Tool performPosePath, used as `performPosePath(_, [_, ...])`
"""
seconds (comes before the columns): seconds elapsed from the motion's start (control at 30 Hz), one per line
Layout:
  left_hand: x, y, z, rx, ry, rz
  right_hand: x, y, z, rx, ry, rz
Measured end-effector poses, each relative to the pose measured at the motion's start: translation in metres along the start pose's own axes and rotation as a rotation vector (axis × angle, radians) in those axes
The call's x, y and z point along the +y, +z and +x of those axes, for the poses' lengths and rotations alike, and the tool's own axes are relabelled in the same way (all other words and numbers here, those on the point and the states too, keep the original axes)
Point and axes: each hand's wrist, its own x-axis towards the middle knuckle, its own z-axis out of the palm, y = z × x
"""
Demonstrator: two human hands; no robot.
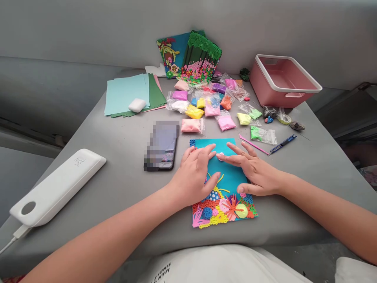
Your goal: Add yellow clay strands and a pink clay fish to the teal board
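Right grip palm-down, splayed partly over turquoise panel

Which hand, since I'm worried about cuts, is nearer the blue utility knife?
Right. The right hand, over the clay picture, lies left and short of the blue utility knife; the left hand is farther left, over the picture's left side.

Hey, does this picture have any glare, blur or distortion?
All in the head view: soft, fairly even light, no harsh glare; left hand and right hand reasonably sharp; phone partly masked by mosaic blocks; white device perhaps stretched by a wide lens.
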Motion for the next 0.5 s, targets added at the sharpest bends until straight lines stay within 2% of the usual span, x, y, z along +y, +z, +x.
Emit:
performPosePath(0.33, [0.0044,-0.002,-0.0014,0.139,0.101,0.076,0.0023,0.0001,-0.0004,-0.019,0.028,0.076])
performPosePath(0.5, [0.0047,-0.0014,-0.0029,0.115,0.157,0.104,0.0014,-0.0073,0.0036,-0.054,0.086,0.195])
